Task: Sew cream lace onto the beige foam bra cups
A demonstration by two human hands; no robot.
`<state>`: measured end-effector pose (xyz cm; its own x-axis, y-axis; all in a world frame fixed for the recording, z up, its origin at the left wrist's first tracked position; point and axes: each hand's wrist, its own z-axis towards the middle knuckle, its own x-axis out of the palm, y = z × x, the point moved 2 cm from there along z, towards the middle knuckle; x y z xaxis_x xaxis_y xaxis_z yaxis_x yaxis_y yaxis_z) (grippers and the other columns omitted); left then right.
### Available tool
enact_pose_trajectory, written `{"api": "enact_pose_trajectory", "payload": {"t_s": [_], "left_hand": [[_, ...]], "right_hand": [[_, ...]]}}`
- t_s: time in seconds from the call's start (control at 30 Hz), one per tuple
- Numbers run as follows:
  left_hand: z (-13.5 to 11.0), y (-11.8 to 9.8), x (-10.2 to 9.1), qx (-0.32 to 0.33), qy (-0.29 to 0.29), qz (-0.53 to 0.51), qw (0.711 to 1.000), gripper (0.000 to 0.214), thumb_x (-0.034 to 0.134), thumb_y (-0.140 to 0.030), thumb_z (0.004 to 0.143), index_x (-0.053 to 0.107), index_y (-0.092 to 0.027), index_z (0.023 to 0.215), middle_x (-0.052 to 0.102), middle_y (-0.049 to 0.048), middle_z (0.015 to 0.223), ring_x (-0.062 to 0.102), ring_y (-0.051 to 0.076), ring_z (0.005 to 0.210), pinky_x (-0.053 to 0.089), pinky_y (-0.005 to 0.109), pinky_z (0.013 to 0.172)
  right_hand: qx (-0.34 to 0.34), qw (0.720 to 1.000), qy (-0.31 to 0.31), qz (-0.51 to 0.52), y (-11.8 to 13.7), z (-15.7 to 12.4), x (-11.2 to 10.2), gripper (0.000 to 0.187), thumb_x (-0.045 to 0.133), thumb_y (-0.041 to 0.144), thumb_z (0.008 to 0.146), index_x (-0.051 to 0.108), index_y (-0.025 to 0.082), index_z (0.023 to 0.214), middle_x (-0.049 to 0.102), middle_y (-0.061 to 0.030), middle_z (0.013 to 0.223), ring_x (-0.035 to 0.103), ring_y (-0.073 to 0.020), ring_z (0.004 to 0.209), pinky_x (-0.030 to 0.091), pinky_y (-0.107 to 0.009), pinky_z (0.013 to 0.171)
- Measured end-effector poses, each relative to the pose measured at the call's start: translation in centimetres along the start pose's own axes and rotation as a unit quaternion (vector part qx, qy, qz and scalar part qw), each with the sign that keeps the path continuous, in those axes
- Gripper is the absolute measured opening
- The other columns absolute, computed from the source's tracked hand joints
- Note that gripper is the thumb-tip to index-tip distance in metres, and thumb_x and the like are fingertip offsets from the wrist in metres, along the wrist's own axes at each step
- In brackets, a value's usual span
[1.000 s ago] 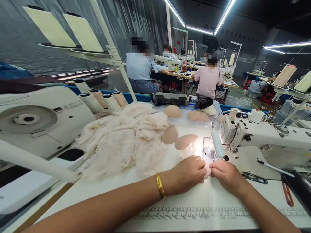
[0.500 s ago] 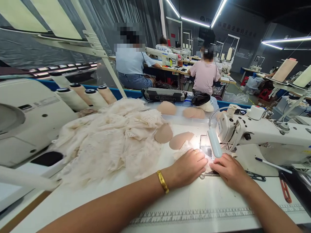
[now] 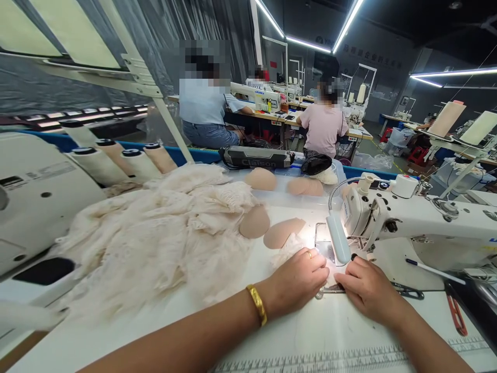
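Note:
My left hand (image 3: 298, 282) wears a ring, with a gold bangle on the wrist. Its curled fingers press on pale, thin lace fabric (image 3: 289, 248) at the plate of the white sewing machine (image 3: 404, 207). Opposite it, my right hand (image 3: 368, 290) has thumb and fingertips together at the right edge of the same fabric. A slim lit lamp (image 3: 337, 241) on a bendy neck hangs just above the fingertips and hides the needle area. Part of the fabric is covered by my hands. Beige oval pads (image 3: 283, 233) lie just beyond my left hand.
A large heap of cream lace (image 3: 163, 233) spreads over the left side. Thread cones (image 3: 91, 166) stand behind it. A printed ruler (image 3: 318, 360) runs along the front edge. A pen (image 3: 435, 271) and red thread snips (image 3: 457, 315) lie at the right. Co-workers sit at machines beyond.
The camera view has shifted slightly, so the bench appears a little lower and further left. Both hands stay at the machine plate on the fabric, with little visible movement.

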<state>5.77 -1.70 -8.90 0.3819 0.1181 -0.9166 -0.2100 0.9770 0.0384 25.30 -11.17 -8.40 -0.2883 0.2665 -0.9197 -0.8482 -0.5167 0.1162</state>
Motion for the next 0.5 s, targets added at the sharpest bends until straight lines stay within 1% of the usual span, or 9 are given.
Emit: {"api": "enact_pose_trajectory", "payload": {"t_s": [0.1, 0.2, 0.37, 0.5], "left_hand": [[-0.03, -0.03, 0.04, 0.0, -0.01, -0.011, 1.0, 0.017, 0.055, -0.015, 0.095, 0.059, -0.018, 0.079, 0.058, 0.0044, 0.082, 0.051, 0.021, 0.075, 0.043, 0.034, 0.07], [0.08, -0.07, 0.04, 0.006, -0.009, -0.01, 1.0, 0.018, 0.055, -0.014, 0.095, 0.058, -0.018, 0.078, 0.058, 0.0046, 0.082, 0.051, 0.021, 0.076, 0.043, 0.034, 0.07], [0.2, -0.06, -0.01, 0.008, 0.003, -0.016, 1.0, 0.014, 0.057, -0.015, 0.094, 0.06, -0.018, 0.08, 0.06, 0.0054, 0.083, 0.053, 0.022, 0.078, 0.043, 0.034, 0.071], [0.18, -0.05, -0.09, 0.003, 0.004, -0.028, 1.0, 0.015, 0.055, -0.015, 0.095, 0.06, -0.018, 0.082, 0.061, 0.0056, 0.084, 0.053, 0.021, 0.077, 0.043, 0.034, 0.071]], "right_hand": [[0.023, 1.0, -0.009, 0.008, -0.22, -0.08, 0.12, 0.022, 0.051, 0.008, 0.094, 0.064, 0.023, 0.103, 0.057, -0.0022, 0.083, 0.047, -0.0188, 0.078, 0.031, -0.03, 0.063], [0.007, 1.0, -0.003, 0.021, -0.22, -0.12, 0.28, 0.026, 0.052, 0.008, 0.094, 0.063, 0.024, 0.112, 0.058, -0.002, 0.085, 0.048, -0.019, 0.078, 0.034, -0.029, 0.064], [-0.015, 1.0, 0.005, 0.027, -0.15, -0.19, 0.37, 0.027, 0.05, 0.01, 0.094, 0.064, 0.023, 0.112, 0.056, -0.0026, 0.083, 0.047, -0.0199, 0.076, 0.036, -0.03, 0.064], [-0.026, 0.999, 0.0, 0.032, -0.1, -0.19, 0.2, 0.03, 0.048, 0.009, 0.093, 0.064, 0.023, 0.113, 0.057, -0.0031, 0.083, 0.047, -0.02, 0.076, 0.037, -0.03, 0.064]]}}
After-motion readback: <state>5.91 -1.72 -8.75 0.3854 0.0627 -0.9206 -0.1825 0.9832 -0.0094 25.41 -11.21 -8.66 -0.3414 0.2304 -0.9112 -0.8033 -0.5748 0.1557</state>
